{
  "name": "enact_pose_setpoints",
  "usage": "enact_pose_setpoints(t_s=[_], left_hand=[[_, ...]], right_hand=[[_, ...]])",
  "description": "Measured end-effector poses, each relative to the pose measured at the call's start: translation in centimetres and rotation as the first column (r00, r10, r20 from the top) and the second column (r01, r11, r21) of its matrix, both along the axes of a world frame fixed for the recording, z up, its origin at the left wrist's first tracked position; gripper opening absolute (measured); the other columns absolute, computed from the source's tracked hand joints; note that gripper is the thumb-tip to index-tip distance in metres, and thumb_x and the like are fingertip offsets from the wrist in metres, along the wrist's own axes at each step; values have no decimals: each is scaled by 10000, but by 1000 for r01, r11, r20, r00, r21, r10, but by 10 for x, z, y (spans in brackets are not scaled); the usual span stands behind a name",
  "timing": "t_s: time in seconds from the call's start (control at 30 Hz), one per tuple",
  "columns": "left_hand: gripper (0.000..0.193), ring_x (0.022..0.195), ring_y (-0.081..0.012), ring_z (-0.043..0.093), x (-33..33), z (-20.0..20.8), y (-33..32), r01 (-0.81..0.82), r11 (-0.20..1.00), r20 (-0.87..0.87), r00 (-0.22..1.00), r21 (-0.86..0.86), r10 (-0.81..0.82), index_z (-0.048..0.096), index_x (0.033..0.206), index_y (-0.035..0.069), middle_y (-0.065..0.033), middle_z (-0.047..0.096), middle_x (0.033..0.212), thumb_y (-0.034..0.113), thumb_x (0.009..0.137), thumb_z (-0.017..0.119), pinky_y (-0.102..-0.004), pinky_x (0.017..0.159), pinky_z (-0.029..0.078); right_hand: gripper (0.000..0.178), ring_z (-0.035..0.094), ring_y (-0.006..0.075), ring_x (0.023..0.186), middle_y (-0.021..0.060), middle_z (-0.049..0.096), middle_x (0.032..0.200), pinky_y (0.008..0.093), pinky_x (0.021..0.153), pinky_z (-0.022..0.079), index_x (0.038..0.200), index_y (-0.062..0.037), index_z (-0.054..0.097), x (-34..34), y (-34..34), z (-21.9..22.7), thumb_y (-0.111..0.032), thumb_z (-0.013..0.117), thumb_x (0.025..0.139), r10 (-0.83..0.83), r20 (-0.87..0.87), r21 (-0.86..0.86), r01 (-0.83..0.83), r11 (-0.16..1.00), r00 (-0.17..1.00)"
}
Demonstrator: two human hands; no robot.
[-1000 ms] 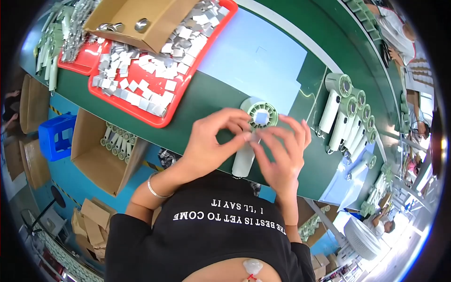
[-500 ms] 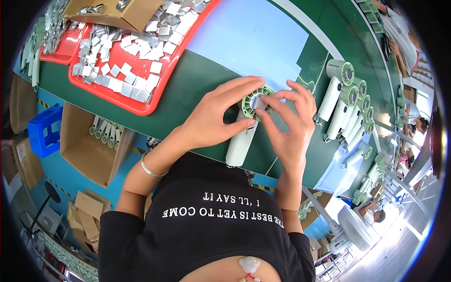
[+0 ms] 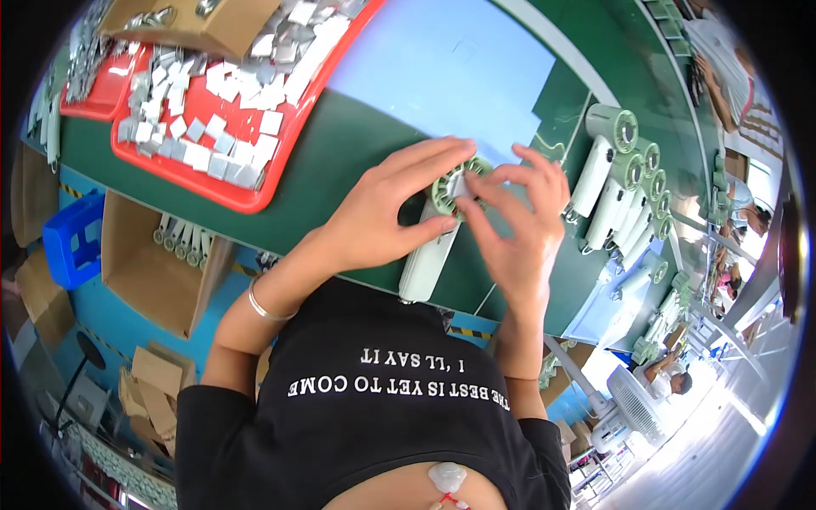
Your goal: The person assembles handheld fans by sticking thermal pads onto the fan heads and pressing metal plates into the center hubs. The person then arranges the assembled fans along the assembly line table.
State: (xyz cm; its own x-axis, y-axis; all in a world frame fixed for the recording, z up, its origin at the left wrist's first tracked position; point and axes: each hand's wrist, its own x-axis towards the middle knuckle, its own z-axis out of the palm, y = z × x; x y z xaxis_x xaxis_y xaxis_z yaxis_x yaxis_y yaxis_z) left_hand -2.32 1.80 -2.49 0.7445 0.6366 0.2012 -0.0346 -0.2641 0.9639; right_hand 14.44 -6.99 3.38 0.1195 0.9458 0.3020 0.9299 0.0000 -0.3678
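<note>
A pale green handheld fan lies on the green table, its round head away from me and its handle toward me. My left hand is closed round the left side of the head, fingers over the far rim and thumb on the near edge. My right hand pinches a small silver square plate with thumb and forefinger at the middle of the ring-shaped head; its other fingers are raised. The fingertips partly hide the plate, so I cannot tell whether it rests fully on the head.
A red tray of loose silver plates stands at left, with a cardboard box over its far part. Several similar fans lie in a row at right. A blue sheet covers the table's far part. Below the edge is a carton.
The view has shifted slightly, moving the surroundings left. Both hands keep their hold. The plate at the fan head looks slightly turned, and my right fingertips have shifted a little over it.
</note>
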Motion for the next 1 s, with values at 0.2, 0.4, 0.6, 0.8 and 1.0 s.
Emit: enact_pose_setpoints(t_s=[0.2,0.4,0.6,0.8,1.0], left_hand=[[996,1416,-400,393,2,-13,-10,48,996,-94,995,71,-41,318,1526,-17,-231,397,1532,215,724,862,-463,1167,339],[1082,1426,-440,357,2,-20,-27,26,974,-87,996,226,-6,230,1542,-24,-260,349,1538,138,684,870,-488,1164,329],[1094,1417,-454,365,-1,-25,-27,3,953,-45,999,304,11,202,1552,-3,-273,341,1532,87,683,860,-500,1151,347],[964,1422,-478,342,3,-27,-25,-6,960,-16,1000,280,11,293,1514,-24,-278,333,1529,124,731,835,-519,1166,323],[1037,1458,-446,303,8,-22,-19,31,966,-45,999,256,-21,197,1559,7,-259,294,1571,137,746,826,-485,1179,304]], right_hand=[[278,542,331,1217,37,601,1078,543,1068,342,982,-115,756,4,-12,-16,-117,835,716,-29,-222,-38,21,999,975],[262,535,334,1230,72,578,1131,492,1058,356,974,-109,761,-4,-17,-21,-95,835,723,22,-314,76,2,997,949],[228,536,340,1255,82,582,1164,458,1046,390,950,-79,749,-7,-16,-26,-76,833,737,-1,-409,46,21,999,913],[226,558,334,1241,104,586,1168,428,1012,446,948,-57,740,-2,-10,-24,-57,829,741,-28,-461,-3,30,1000,887],[251,607,316,1185,112,605,1135,389,962,484,998,-54,727,5,-9,-24,-25,797,759,-28,-535,3,35,999,845]])
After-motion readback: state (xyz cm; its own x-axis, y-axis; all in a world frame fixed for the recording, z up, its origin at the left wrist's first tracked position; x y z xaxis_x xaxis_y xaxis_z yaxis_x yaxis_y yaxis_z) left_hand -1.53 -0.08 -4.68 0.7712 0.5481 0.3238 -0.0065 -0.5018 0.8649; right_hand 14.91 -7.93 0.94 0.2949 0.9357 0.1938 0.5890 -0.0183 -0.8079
